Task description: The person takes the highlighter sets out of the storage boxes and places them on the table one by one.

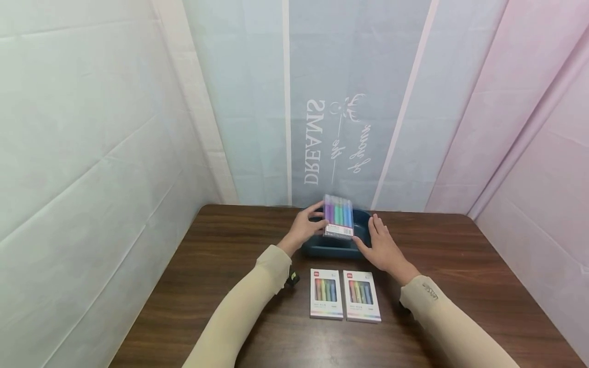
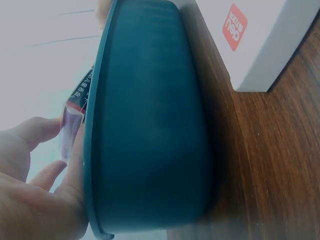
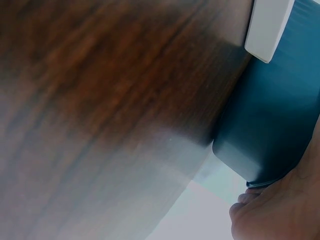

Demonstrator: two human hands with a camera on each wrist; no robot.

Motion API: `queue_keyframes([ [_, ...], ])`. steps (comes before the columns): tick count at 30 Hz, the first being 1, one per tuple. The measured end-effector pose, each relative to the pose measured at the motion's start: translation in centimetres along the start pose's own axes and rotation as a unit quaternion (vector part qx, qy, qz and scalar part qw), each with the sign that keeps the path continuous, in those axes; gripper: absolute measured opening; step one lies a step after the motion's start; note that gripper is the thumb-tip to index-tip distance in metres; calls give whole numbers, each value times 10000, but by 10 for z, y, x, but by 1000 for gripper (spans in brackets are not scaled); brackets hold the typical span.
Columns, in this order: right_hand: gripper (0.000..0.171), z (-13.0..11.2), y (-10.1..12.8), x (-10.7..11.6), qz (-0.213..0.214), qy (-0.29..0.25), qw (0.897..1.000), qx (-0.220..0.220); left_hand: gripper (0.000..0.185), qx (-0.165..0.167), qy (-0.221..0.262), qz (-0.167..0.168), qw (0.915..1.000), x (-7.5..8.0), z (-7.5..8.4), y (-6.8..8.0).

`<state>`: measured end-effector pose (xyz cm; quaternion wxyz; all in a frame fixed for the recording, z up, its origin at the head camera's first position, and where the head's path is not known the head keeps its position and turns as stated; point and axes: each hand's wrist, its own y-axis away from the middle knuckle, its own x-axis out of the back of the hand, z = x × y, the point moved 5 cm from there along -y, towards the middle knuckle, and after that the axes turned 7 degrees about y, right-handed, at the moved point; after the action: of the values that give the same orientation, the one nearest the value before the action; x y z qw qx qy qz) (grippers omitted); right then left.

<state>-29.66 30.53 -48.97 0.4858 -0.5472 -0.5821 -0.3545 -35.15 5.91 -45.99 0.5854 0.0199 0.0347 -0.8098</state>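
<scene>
My left hand (image 1: 303, 229) pinches a clear pack of coloured markers (image 1: 338, 216) by its left edge, thumb on one face and fingers behind, so this grip is closed on the pack. The pack is tilted, its lower end down inside a dark teal tray (image 1: 361, 236) and its upper end raised over the tray's far side. In the left wrist view the fingers (image 2: 35, 132) touch the pack's clear corner (image 2: 70, 125) just above the tray's rim (image 2: 92, 150).

My right hand (image 1: 382, 248) lies flat with fingers straight and together, resting against the tray's right side; this grip is spread and holds nothing. The right wrist view shows the tray's outer wall (image 3: 270, 125) standing on the wood, with the edge of that hand (image 3: 280, 210) touching its rim.

The tray sits at the far middle of a dark brown wooden worktop (image 1: 460, 255). Nearer to me, between my two beige sleeves, two white boxed marker sets lie flat side by side, touching: the left box (image 1: 326, 294) and the right box (image 1: 362, 296). A corner of one white box (image 2: 260, 40) shows just beside the tray in the left wrist view.

Pale fabric sheets (image 1: 115, 128) hang around the worktop; the middle one carries upside-down white lettering (image 1: 315, 143).
</scene>
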Motion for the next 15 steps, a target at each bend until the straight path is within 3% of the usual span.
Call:
queue_keyframes([
  [15, 102, 0, 0, 0, -34, -11, 10000, 22, 66, -62, 176, 56, 9998, 11, 6, 5],
])
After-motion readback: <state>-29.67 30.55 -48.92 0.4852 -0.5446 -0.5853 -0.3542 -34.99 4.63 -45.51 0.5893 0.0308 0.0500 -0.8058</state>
